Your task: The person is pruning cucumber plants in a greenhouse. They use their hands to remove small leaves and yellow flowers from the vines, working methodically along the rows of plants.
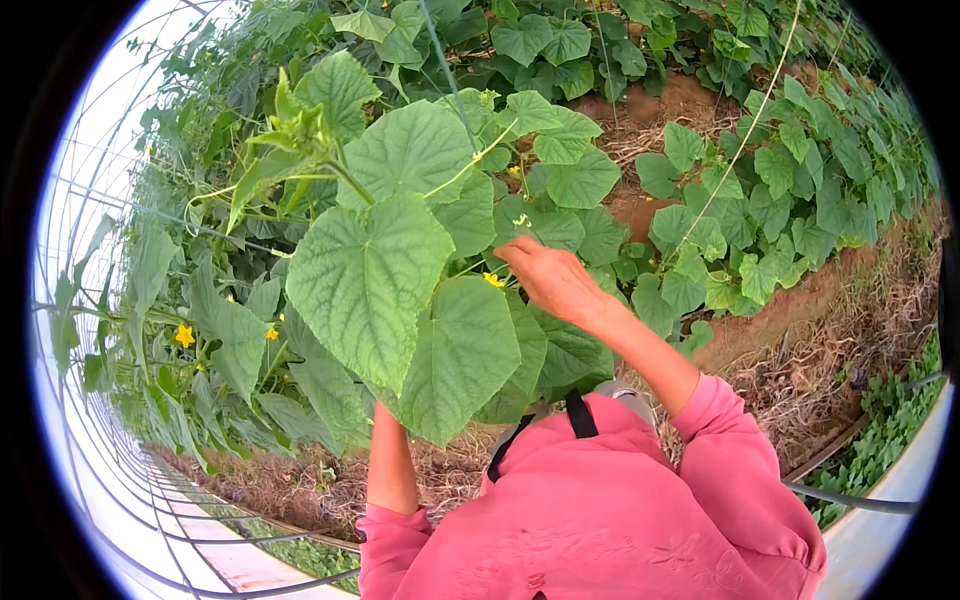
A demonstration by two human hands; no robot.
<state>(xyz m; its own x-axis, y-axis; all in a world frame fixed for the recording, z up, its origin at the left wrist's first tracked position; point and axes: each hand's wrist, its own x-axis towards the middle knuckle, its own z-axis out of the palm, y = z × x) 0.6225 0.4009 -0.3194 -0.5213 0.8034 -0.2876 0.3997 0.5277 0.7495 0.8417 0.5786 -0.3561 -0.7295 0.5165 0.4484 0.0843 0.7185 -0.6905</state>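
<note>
My right hand (551, 276) reaches in among the leaves of a cucumber plant, fingertips bent together. What lies between them, if anything, is too small to tell. Just above the fingertips is a pale curled tendril or shoot tip (522, 220). A yellow flower (493, 280) is close below them. Only the left forearm (393, 461) shows; my left hand is hidden behind a broad cucumber leaf (371, 281) and a lower leaf (461, 356). The vine's growing tip (300, 127) with small buds rises at upper left. A thin green string (448, 71) runs down to the plant.
A pale string (739, 154) slants to the vines of the row (780, 165) on the right. Dry straw (810, 367) covers soil beside the plants. Metal greenhouse hoops (97, 450) curve along the left. A dark hose or pipe (855, 501) crosses at lower right.
</note>
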